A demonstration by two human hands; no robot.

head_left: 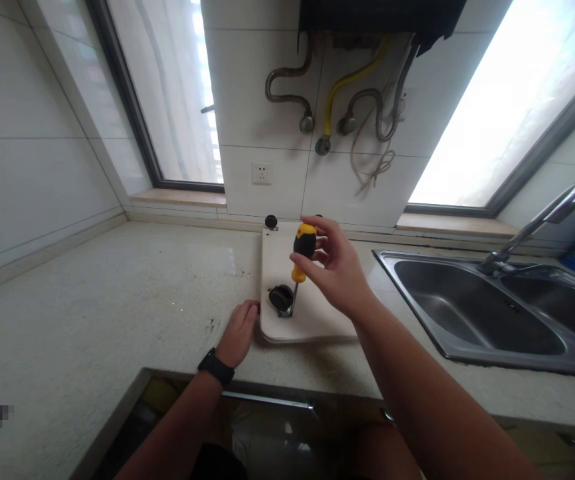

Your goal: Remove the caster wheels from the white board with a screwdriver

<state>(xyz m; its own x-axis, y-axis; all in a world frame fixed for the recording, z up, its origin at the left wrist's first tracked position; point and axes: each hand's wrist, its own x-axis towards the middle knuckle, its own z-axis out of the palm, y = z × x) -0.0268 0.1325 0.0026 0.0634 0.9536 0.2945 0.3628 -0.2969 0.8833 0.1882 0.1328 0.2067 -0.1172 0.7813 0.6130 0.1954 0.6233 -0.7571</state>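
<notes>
Pale counter (117, 287) beneath white wall tiles (247, 100), steel sink (472, 310) off to the right, and here lies a white board (315, 310) on top. Right hand (336, 270) gripping a yellow-and-black screwdriver (304, 243), shaft pointing down beside the black wheel (281, 297) at the board's near left corner! Left hand (239, 332), fingers loosely bent, sits against the board's left edge.

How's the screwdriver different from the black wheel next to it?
The screwdriver has a yellow and black handle; the wheel is black. The screwdriver is long and nearly upright, while the wheel is short and rounded. The right hand holds the screwdriver; neither hand holds the wheel. Both show some black.
</notes>
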